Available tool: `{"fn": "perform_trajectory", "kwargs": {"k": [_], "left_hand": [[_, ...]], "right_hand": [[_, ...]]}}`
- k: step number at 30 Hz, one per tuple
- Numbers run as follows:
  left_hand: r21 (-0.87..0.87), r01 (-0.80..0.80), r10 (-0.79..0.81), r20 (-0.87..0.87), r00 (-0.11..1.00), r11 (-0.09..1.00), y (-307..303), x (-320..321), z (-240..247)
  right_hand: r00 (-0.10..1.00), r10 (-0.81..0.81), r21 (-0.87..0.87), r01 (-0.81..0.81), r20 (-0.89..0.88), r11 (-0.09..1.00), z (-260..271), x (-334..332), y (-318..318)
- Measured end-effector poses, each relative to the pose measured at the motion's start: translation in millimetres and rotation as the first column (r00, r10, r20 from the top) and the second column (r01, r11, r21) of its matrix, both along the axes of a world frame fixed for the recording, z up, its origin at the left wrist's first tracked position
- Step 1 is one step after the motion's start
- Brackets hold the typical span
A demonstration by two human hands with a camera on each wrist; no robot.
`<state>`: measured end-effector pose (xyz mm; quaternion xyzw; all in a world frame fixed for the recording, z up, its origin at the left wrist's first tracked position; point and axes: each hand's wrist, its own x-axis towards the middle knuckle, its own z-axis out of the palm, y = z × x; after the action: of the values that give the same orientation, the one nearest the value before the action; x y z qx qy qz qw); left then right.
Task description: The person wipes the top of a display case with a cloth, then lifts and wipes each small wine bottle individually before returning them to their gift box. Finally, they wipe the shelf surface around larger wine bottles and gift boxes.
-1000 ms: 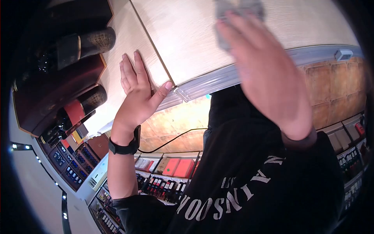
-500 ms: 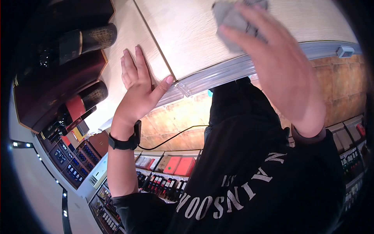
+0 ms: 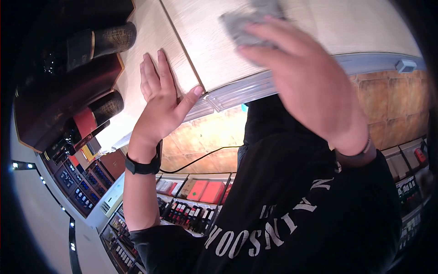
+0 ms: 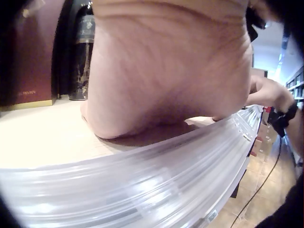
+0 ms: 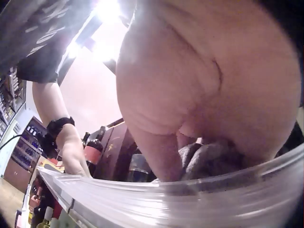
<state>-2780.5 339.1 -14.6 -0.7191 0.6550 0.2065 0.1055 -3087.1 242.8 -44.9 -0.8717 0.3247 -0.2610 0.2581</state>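
Note:
My right hand (image 3: pixel 315 77) grips a bunched grey cloth (image 3: pixel 235 29) against the pale wood-grain countertop (image 3: pixel 219 55), blurred in the head view. In the right wrist view folds of the cloth (image 5: pixel 209 156) show under the palm, between thumb and fingers. My left hand (image 3: pixel 159 100) rests on the countertop to the left of a dark seam (image 3: pixel 182 43), its thumb near the clear plastic edge strip (image 3: pixel 242 93). The left wrist view shows the heel of the left hand (image 4: pixel 166 80) at the counter's edge; its fingers are mostly hidden there.
Dark bottles (image 3: pixel 109 39) and a maroon box (image 3: pixel 68 100) stand on the counter beyond the left hand. Below the edge are floor tiles (image 3: pixel 383 100) and a black cable (image 3: pixel 196 160). Shelves with several bottles (image 3: pixel 189 214) and red boxes (image 3: pixel 212 194) stand behind the person.
The right hand and cloth have shifted left along the countertop, toward the seam, after being farther right half a second ago. The left hand stays in place on the counter.

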Motion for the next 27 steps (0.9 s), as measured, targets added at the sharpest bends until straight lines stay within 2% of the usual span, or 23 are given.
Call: {"fn": "perform_trajectory", "kwargs": {"k": [2,3,5,7,10,16,19,22,23,27], "left_hand": [[0.0,0.002,-0.002,0.002,1.0,1.0,-0.5,-0.8,0.5],[0.0,0.001,-0.001,0.005,1.0,1.0,-1.0,-1.7,1.5],[-0.002,0.007,-0.007,0.004,1.0,1.0,-1.1,-1.2,-0.5],[-0.011,0.011,-0.011,0.003,1.0,1.0,-0.2,0.6,-1.2],[-0.01,0.011,-0.011,0.016,1.0,1.0,-0.6,0.1,-0.5],[-0.029,-0.005,0.005,-0.006,1.0,1.0,0.4,0.3,-2.1],[-0.021,-0.011,0.011,-0.012,1.0,1.0,0.5,1.1,-2.4],[-0.018,-0.016,0.016,-0.005,1.0,1.0,0.6,0.7,-2.1],[-0.006,-0.021,0.021,0.0,1.0,1.0,0.6,-0.4,-1.6],[-0.001,-0.034,0.034,0.012,0.999,0.999,-1.3,-2.5,-1.1]], "right_hand": [[0.988,-0.118,-0.035,0.115,-0.095,0.993,5.6,-15.9,-4.2],[0.986,-0.143,0.048,0.147,-0.081,0.988,14.1,-18.6,-9.0],[0.92,-0.323,0.032,0.338,-0.221,0.941,34.9,4.3,-1.9],[0.899,-0.371,-0.025,0.375,-0.231,0.927,32.1,15.5,0.5],[0.964,-0.25,-0.108,0.241,-0.085,0.965,3.6,31.6,5.5],[0.998,-0.064,-0.065,0.065,0.011,0.996,-1.8,32.1,22.4],[0.999,-0.042,-0.034,0.043,0.018,0.999,-4.6,14.9,23.7],[0.988,-0.152,0.012,0.152,0.0,0.988,1.8,3.2,20.9],[0.984,-0.175,-0.014,0.175,0.041,0.984,-2.2,4.9,21.0],[0.982,-0.178,-0.073,0.173,-0.07,0.982,2.8,24.7,28.7]]}}
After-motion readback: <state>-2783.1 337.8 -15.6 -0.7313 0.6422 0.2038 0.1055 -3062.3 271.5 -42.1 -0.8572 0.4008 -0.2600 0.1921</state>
